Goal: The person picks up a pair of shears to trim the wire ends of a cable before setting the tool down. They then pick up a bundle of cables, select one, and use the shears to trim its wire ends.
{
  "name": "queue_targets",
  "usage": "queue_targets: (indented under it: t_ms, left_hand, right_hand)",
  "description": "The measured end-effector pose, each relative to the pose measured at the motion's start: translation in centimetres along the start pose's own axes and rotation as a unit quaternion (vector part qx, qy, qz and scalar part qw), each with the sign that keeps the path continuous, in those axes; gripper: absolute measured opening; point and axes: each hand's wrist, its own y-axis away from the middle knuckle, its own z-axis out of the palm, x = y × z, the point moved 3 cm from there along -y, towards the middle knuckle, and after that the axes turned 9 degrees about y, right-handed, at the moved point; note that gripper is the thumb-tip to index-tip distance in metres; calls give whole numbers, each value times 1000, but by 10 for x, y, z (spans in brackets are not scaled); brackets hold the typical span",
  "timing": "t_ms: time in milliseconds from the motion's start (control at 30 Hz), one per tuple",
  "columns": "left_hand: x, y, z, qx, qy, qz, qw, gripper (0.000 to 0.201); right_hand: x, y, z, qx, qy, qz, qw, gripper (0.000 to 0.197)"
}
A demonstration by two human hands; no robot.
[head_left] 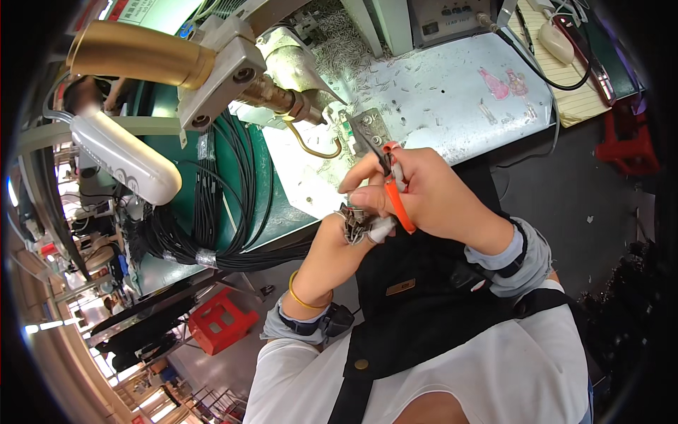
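Note:
My right hand [445, 194] is closed around a pair of scissors [400, 206] with orange handles. Their dark blades point up and left, toward a small metal fixture [372, 126] on the white work plate [452, 92]. In my left hand [330, 253] is a bunch of small metal pieces [355, 225], cupped between palm and fingers. The two hands nearly meet in front of the plate's near edge, and the right thumb reaches over the bunch. White covers sit on some fingertips. My left fingers are partly hidden.
Over the plate hangs a machine head with a brass-coloured cylinder [141, 55] and a curved brass tube [314, 151]. Metal clippings [339, 56] litter the back. Black cables [212, 230] lie coiled left, below a white lamp [127, 159]. Red stools [222, 321] stand on both sides.

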Motion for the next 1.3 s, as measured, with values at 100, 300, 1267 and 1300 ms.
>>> queue_targets:
  t_ms: [100,300,1267,1300]
  left_hand:
    - [-1,4,-2,78,88,38,992,12]
    - [13,15,2,136,40,114,983,17]
    - [5,7,-9,53,432,-70,898,10]
    - [7,6,-9,35,444,-66,893,10]
  right_hand:
    - [7,3,-1,63,-6,-5,998,12]
    - [1,15,-2,185,248,-252,917,13]
    - [8,22,2,208,532,-389,723,24]
    - [8,24,2,204,543,-401,708,27]
